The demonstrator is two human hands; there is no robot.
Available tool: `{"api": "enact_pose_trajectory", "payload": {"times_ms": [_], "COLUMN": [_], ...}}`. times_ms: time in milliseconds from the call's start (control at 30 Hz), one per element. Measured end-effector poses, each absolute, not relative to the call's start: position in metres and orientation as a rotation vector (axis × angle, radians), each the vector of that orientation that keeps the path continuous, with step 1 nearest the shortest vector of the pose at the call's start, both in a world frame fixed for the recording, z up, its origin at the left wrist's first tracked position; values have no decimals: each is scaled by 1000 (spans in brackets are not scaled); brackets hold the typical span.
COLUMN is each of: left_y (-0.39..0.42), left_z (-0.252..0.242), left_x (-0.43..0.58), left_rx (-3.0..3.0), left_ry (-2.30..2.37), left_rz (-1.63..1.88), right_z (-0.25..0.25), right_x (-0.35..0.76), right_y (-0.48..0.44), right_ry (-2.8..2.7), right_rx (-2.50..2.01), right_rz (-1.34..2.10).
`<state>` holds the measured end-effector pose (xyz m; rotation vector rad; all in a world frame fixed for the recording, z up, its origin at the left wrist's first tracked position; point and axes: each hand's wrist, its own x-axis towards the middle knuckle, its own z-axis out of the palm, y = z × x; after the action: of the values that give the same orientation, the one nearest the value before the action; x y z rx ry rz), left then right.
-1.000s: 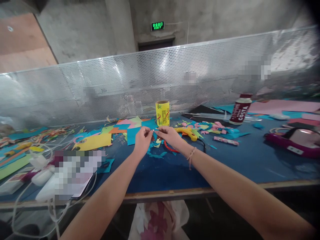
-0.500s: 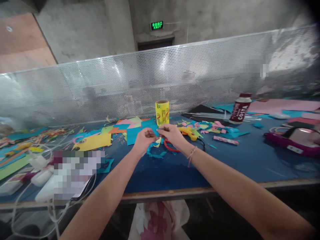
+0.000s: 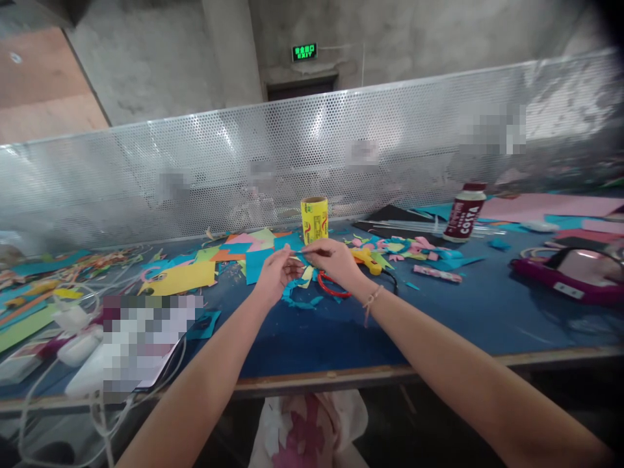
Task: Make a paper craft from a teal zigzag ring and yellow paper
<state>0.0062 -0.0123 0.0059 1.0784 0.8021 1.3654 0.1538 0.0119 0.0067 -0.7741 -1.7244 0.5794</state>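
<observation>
Head view: COSTA bottle (image 3: 465, 216), EXIT sign (image 3: 305, 52) beyond right hand (image 3: 336, 261)

At the near table (image 3: 322, 348) room is left, but beyond the right hand (image 3: 336, 261) passage is obstructed by a yellow roll (image 3: 314, 220).

The flat dark-blue bench (image 3: 302, 344) (its front edge (image 3: 331, 375) brown) carries a yellow printed cylindrical roll (image 3: 314, 220), a maroon-and-white bottle (image 3: 465, 214), a curled blue paper strip (image 3: 303, 303) and small pink paper scraps (image 3: 423, 244).

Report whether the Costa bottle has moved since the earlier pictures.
No; judged against the green exit sign, the Costa bottle stands in the same place, to its lower right.
</observation>
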Motion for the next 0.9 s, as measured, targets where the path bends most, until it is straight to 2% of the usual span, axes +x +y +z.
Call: {"api": "enact_pose_trajectory", "payload": {"times_ms": [133, 433, 567, 700, 900], "left_y": [-14, -7, -3, -2, -1], "left_z": [8, 2, 0, 0, 2], "left_x": [6, 2, 0, -1, -3], "left_rx": [1033, 957, 911, 986, 1050], "left_ry": [804, 768, 820, 864, 902], "left_rz": [1327, 1277, 1392, 1498, 1557], "right_z": [10, 8, 4, -7, -17], "right_x": [156, 156, 164, 174, 174], "right_y": [7, 11, 20, 28, 35], "right_ry": [-1789, -1790, -1859, -2251, -2416], "right_rx": [-719, -799, -1103, -1584, -1787], "right_rz": [424, 458, 334, 68, 190]}}
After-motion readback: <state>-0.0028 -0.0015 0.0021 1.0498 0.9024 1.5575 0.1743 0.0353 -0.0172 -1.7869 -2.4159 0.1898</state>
